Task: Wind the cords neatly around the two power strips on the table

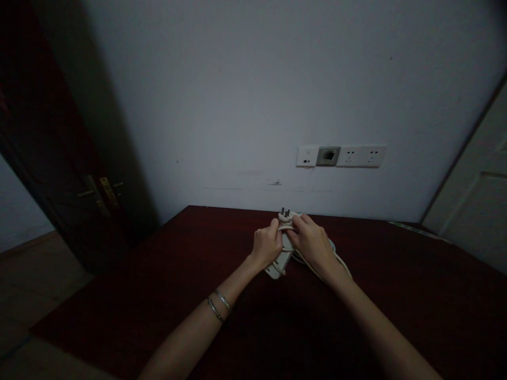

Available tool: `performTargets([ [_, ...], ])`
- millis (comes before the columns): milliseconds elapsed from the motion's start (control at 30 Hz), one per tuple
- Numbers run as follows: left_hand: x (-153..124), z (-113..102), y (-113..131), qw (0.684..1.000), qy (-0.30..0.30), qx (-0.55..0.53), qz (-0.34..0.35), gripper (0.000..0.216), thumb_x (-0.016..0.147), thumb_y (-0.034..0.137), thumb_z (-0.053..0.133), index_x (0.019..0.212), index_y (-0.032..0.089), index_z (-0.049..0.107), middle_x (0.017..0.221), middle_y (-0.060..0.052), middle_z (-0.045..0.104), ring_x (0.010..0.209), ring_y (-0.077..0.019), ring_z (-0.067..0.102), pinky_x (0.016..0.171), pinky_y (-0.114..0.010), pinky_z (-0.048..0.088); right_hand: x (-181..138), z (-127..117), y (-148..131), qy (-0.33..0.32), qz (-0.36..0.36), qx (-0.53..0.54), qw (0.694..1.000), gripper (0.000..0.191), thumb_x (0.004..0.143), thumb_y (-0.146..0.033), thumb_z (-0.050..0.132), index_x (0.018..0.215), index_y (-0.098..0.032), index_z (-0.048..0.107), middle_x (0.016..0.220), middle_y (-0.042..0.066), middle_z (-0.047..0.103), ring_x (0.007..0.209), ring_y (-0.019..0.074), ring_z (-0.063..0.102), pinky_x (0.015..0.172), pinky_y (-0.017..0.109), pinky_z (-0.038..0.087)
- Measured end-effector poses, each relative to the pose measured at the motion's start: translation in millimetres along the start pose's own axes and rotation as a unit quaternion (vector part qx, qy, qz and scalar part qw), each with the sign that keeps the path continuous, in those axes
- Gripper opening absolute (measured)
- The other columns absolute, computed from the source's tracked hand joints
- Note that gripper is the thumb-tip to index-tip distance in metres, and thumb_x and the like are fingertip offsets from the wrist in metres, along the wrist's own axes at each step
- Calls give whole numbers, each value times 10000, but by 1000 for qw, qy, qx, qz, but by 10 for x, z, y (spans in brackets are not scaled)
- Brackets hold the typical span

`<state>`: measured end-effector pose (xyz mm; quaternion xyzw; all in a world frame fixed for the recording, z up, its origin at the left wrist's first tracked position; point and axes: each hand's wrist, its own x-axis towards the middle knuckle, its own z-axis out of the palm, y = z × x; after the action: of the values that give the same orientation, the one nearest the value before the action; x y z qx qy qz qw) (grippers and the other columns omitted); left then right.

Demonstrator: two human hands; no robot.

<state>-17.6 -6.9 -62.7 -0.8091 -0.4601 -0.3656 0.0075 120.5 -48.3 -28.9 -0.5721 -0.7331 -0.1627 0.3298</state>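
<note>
A white power strip [274, 271] lies tilted between my hands over the dark red table, with its cord wound around it. At its far end the plug [285, 215] points its metal prongs up and away from me. My left hand [267, 244] is closed around the strip's left side, near the wound cord. On the other side my right hand [311, 237] pinches the cord just below the plug. A loose loop of the cord [344, 264] hangs out past my right wrist. The fingertips partly hide the strip's upper part.
The table [178, 274] reaches back to a pale wall, where a row of sockets [360, 157] is mounted. To the left stands a dark door [51, 158] with a brass handle. A white panelled door [475, 200] is at the right.
</note>
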Motion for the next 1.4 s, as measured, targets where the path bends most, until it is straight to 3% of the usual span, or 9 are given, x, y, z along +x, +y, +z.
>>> performTargets([
  [233, 71, -42, 5, 971, 6, -234, -49, 210, 781, 393, 549, 794, 189, 503, 732, 8, 611, 677, -120, 563, 630, -224, 405, 30, -13, 151, 23, 1, 19, 1000, 108, 845, -284, 476, 837, -184, 512, 857, 81, 569, 690, 187, 537, 565, 264, 332],
  [433, 188, 10, -54, 825, -32, -533, -185, 298, 799, 417, 497, 892, 137, 539, 875, -68, 649, 723, -127, 590, 656, -248, 446, 37, 32, 288, 45, -3, 68, 997, 125, 856, -304, 446, 826, -187, 474, 808, 71, 551, 682, 183, 529, 591, 267, 362],
  [600, 203, 55, -102, 772, -172, -578, -202, 293, 713, 319, 625, 907, 100, 639, 851, -67, 664, 739, -123, 587, 709, -238, 437, 38, 121, 194, 34, -24, 105, 994, 115, 830, -300, 457, 802, -188, 458, 780, 66, 553, 675, 182, 516, 610, 274, 374],
  [667, 186, 62, -117, 760, -196, -585, -202, 307, 674, 284, 659, 916, 95, 651, 850, -72, 673, 737, -136, 596, 713, -250, 444, 51, 142, 146, 28, -19, 123, 992, 86, 795, -274, 472, 782, -189, 464, 769, 65, 563, 669, 181, 514, 600, 274, 375],
  [800, 171, 79, -136, 759, -154, -608, -177, 359, 638, 227, 686, 972, 101, 650, 935, -86, 678, 798, -163, 613, 768, -278, 454, 96, 100, 100, 15, 45, 228, 972, 145, 694, -217, 521, 833, -174, 511, 806, 65, 613, 705, 173, 557, 635, 275, 420],
  [933, 180, 84, -86, 779, -122, -588, -182, 368, 677, 217, 648, 1026, 102, 638, 971, -91, 677, 831, -180, 620, 781, -295, 461, 120, 21, 89, -3, 120, 302, 946, 237, 713, -325, 541, 869, -150, 576, 835, 83, 645, 704, 177, 594, 634, 286, 452],
  [1100, 200, 40, -14, 823, -117, -533, -156, 326, 685, 156, 616, 1005, 99, 639, 979, -78, 674, 871, -180, 606, 797, -290, 454, 112, 6, 91, -4, 136, 217, 967, 191, 680, -352, 601, 741, -173, 631, 697, 50, 629, 643, 184, 576, 598, 282, 425],
  [1233, 223, 28, -40, 849, -104, -502, -131, 298, 674, 131, 624, 971, 100, 634, 978, -73, 667, 896, -178, 591, 817, -284, 442, 86, 17, 91, -21, 85, 174, 981, 206, 746, -359, 569, 788, -167, 632, 792, 76, 604, 741, 198, 564, 663, 298, 423],
  [1400, 253, -29, -32, 869, -97, -470, -119, 308, 699, 136, 598, 1005, 98, 604, 967, -73, 657, 855, -172, 587, 790, -290, 449, 51, -62, 34, 49, 61, 83, 994, 224, 794, -366, 542, 887, -172, 605, 954, 124, 540, 884, 252, 499, 714, 359, 406],
])
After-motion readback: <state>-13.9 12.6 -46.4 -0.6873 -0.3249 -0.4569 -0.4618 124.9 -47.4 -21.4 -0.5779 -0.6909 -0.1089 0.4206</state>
